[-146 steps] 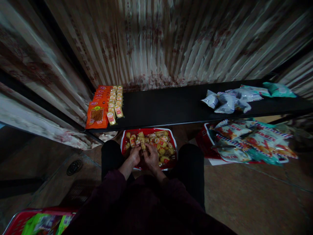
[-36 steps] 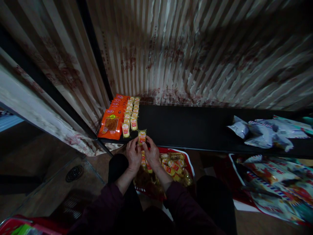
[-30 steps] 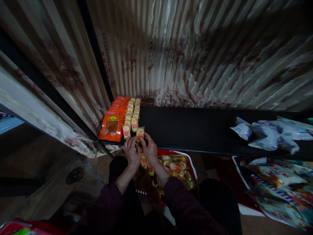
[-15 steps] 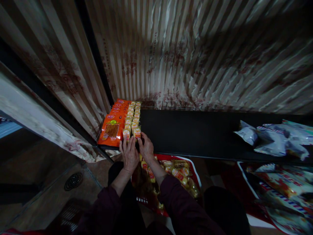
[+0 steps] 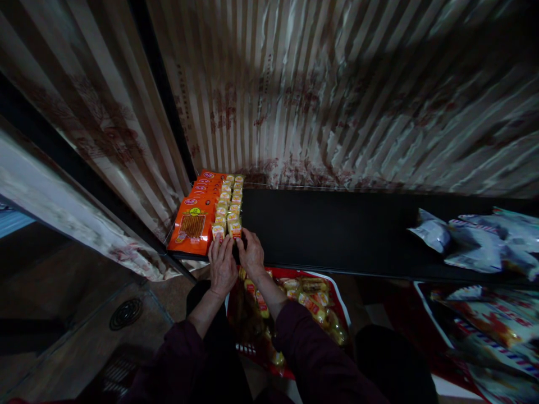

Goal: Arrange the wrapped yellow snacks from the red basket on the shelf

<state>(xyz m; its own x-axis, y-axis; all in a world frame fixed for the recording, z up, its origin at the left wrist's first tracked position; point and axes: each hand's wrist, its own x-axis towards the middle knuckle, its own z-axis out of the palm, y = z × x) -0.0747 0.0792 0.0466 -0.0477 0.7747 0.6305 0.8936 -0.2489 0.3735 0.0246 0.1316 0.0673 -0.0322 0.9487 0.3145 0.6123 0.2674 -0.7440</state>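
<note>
Two rows of small yellow, clear-wrapped snack packs (image 5: 234, 209) run front to back at the left end of a black shelf (image 5: 320, 230). My left hand (image 5: 222, 266) rests its stretched fingers against the front pack of the left row. With its thumb and fingers apart, my right hand (image 5: 251, 253) touches the front right corner of the right row. Left of the rows lie overlapping orange snack bags (image 5: 192, 221). Below my hands stands a red basket (image 5: 343, 314) with a white rim, holding more yellow packs (image 5: 309, 303), partly hidden by my right arm.
Silvery bags (image 5: 475, 238) lie on the shelf's right part. Under them a second basket (image 5: 433, 314) holds larger printed bags. A dark post (image 5: 162, 84) and striped curtain (image 5: 295, 112) bound the shelf's left end and back. A drain cover (image 5: 126, 313) is on the floor.
My hands stay at the front of the yellow rows, with the left fingers slightly lower. The view has shifted a little, so the silvery bags appear farther right.
</note>
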